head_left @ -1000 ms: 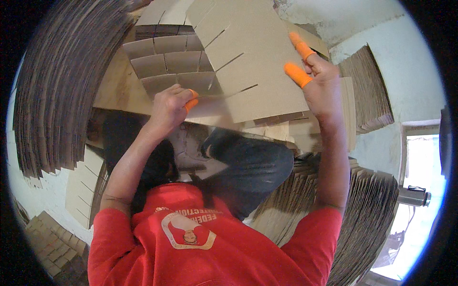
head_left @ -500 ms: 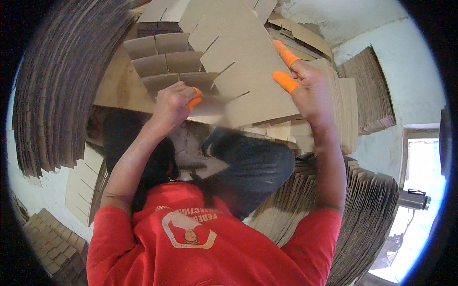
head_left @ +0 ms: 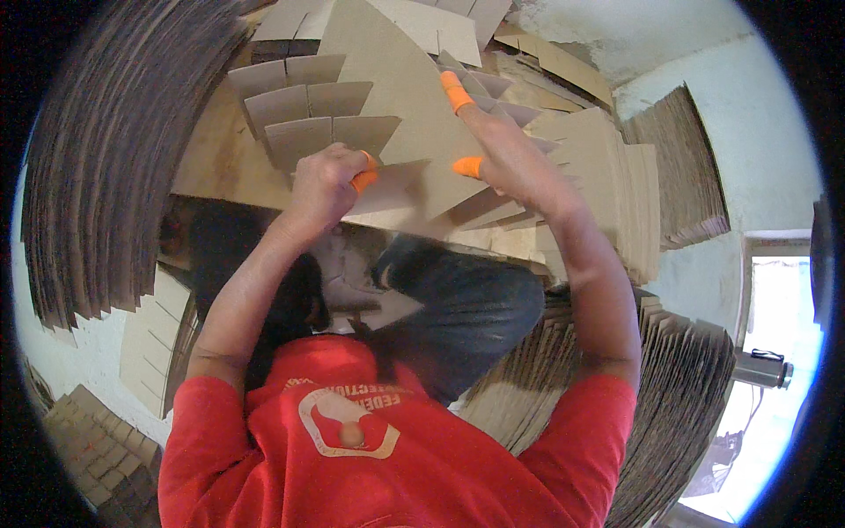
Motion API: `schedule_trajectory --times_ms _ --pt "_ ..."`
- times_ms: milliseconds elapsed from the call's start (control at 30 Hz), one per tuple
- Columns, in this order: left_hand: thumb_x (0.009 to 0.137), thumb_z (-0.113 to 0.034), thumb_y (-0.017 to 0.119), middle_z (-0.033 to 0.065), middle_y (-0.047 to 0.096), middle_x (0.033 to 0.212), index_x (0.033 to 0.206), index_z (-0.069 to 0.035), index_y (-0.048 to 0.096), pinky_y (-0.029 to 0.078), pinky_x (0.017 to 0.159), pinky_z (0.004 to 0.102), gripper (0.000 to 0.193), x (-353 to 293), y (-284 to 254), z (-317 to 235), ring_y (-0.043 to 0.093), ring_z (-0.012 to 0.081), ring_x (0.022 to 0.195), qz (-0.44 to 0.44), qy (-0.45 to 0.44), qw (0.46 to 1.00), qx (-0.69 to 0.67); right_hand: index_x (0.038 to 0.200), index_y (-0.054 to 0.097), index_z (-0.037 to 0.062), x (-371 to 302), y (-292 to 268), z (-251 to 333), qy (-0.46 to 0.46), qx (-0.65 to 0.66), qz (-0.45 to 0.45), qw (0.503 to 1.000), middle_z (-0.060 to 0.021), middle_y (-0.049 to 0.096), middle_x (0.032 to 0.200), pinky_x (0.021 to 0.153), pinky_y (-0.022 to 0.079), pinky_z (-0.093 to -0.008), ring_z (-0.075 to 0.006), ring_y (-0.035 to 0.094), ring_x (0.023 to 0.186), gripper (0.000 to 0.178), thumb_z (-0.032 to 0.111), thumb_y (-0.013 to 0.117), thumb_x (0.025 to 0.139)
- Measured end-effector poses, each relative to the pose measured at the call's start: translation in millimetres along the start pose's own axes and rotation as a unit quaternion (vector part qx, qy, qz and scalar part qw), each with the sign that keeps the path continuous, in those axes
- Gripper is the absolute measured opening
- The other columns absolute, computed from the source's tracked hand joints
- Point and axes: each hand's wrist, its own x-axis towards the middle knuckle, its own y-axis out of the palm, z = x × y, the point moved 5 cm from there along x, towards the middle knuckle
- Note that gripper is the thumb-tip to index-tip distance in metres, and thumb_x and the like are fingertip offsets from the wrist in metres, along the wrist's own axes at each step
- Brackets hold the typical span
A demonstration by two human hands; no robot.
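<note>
A long slotted cardboard sheet (head_left: 387,92) stands tilted among several upright cardboard strips (head_left: 330,132) on the work surface, their ends showing on both its sides. My right hand (head_left: 506,145) is at the sheet's right edge, with its orange-covered finger and thumb set apart along it. Its other fingers are mostly hidden. Nearer to me, my left hand (head_left: 324,185) is closed in a pinch on the nearest cardboard strip (head_left: 400,185), with orange covers on the fingertips.
Tall stacks of cardboard stand at the left (head_left: 114,158), the far right (head_left: 678,167) and beside my right leg (head_left: 678,396). Pale cardboard pieces (head_left: 607,185) lie right of the work. More slotted sheets (head_left: 431,31) lie behind. A bare wooden surface (head_left: 224,158) shows at left.
My right hand has moved left with the sheet, which has swung from lying across the strips to standing among them. Strip ends now show on its right. My left hand stays almost in place.
</note>
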Motion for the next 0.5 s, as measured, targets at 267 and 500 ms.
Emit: schedule_trajectory --times_ms 267,500 --pt "0.074 -0.013 0.072 0.0117 0.061 0.072 0.081 -0.009 0.065 0.049 0.059 0.0420 0.010 -2 -5 -4 0.061 0.0309 0.071 0.011 -0.019 1.000 0.013 0.152 0.013 0.0115 -11 12 14 0.012 -0.037 0.044 0.998 -0.0266 0.063 0.099 0.074 0.049 -0.0474 -0.0421 0.061 0.087 0.090 -0.004 0.060 0.077" --pt "0.071 -0.009 0.076 0.0092 0.064 0.075 0.085 -0.008 0.069 0.051 0.062 0.0364 0.016 2 -5 -9 0.063 0.0275 0.070 0.041 -0.019 0.999 0.032 0.151 0.011 0.0086 -12 71 -9 -0.007 -0.096 0.124 0.988 -0.0250 0.064 0.090 0.075 0.049 -0.0469 -0.0400 0.063 0.083 0.087 0.008 0.062 0.081"
